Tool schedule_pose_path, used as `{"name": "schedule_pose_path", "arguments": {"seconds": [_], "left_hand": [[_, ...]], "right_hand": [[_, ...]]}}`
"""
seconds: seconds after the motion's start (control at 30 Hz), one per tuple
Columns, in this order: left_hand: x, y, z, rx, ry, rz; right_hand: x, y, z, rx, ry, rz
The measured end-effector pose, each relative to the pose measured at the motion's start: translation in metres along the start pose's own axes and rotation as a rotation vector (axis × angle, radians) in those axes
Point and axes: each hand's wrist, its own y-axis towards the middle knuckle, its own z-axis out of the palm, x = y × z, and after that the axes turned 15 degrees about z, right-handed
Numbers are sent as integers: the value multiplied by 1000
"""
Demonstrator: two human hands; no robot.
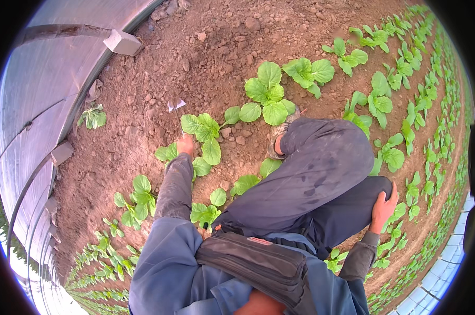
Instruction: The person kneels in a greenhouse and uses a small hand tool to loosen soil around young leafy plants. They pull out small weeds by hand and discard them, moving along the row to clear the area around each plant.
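Note:
My left hand (185, 145) is closed around the handle of a small hand hoe (176, 104). Its pale metal blade touches or hovers just over the brown soil; I cannot tell which. Right beside that hand grows a leafy green vegetable plant (204, 130), its broad leaves partly overlapping the view of the handle's right side. A larger leafy plant (268, 94) stands ahead, close to my shoe (276, 138). My right hand (383, 208) rests on my bent knee (373, 189), with nothing held in it.
Plastic greenhouse sheeting (36, 90) curves along the left, with a block (123, 42) at its foot. A wilted plant (92, 116) lies near that edge. Rows of leafy plants (414, 106) fill the right. A waist bag (257, 260) sits across my lap.

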Motion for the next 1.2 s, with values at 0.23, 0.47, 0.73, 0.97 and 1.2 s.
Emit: {"name": "schedule_pose_path", "arguments": {"seconds": [0.23, 0.47, 0.73, 0.97, 1.2], "left_hand": [[66, -106, 48, 1, 241, -26], [95, -173, 80, 157, 40, -105], [37, -181, 79, -1, 126, 46], [-4, -74, 48, -192, 246, 400], [43, -60, 36, 173, 314, 292]], "right_hand": [[-6, -4, -8, -24, -13, 29], [-10, 0, -5, -21, -4, -14], [-15, 0, -16, -24, -36, 6], [-11, -3, -18, -9, -33, 32], [-5, -1, -6, -27, -17, 18]]}}
